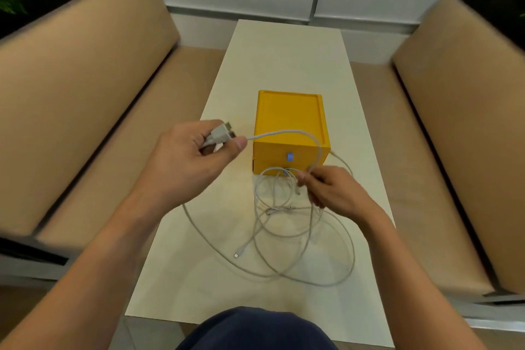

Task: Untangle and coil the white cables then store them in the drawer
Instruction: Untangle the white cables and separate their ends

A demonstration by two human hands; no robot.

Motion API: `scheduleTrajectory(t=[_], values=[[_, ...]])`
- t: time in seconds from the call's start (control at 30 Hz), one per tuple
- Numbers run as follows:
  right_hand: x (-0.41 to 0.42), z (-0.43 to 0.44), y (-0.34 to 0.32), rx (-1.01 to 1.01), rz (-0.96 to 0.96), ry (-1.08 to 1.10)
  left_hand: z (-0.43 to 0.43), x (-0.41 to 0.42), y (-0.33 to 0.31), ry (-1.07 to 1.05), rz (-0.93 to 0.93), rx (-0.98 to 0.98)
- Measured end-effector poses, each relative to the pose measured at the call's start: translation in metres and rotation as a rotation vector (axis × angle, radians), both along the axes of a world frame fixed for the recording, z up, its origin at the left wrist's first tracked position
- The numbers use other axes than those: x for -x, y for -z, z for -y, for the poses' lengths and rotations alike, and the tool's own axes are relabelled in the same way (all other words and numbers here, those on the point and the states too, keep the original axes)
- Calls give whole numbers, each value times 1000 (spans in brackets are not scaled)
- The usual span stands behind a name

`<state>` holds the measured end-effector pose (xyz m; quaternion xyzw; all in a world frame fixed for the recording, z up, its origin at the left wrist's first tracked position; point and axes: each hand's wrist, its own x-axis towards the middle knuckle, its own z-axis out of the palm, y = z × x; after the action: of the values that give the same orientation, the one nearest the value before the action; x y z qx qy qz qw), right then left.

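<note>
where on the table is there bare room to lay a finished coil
Bare table lies beyond the yellow drawer box, up to the far edge. A narrower strip runs along the near edge, below the white cables. Crowded: in front of the box, where the loops spread under the right hand; the left hand holds one plug end.

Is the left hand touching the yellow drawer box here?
Apart. The head view shows the left hand raised beside the yellow drawer box, table visible between them.
</note>
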<state>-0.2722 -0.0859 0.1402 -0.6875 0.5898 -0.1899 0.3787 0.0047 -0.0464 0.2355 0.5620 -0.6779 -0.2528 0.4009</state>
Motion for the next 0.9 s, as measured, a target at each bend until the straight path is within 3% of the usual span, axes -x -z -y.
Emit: scheduleTrajectory(t=[0.17, 0.27, 0.53, 0.67, 0.8, 0.9], values=[[-3, -3, -22, 466, 234, 317, 5, 1, 17, 59, 198, -196], [-2, -6, -33, 715, 317, 308, 8, 4, 28, 48, 245, -248], [-16, -18, -56, 771, 547, 245, 11, 2, 32, -45, 260, -245], [-20, -12, -54, 865, 207, 142, 10, 4, 28, -45, 137, -157], [-24, -4, -42, 654, -329, -61, 5, 6, 22, -19, -152, -80], [-26, -3, -31, 545, -517, -178, -2, 10, 13, -1, -194, 56]])
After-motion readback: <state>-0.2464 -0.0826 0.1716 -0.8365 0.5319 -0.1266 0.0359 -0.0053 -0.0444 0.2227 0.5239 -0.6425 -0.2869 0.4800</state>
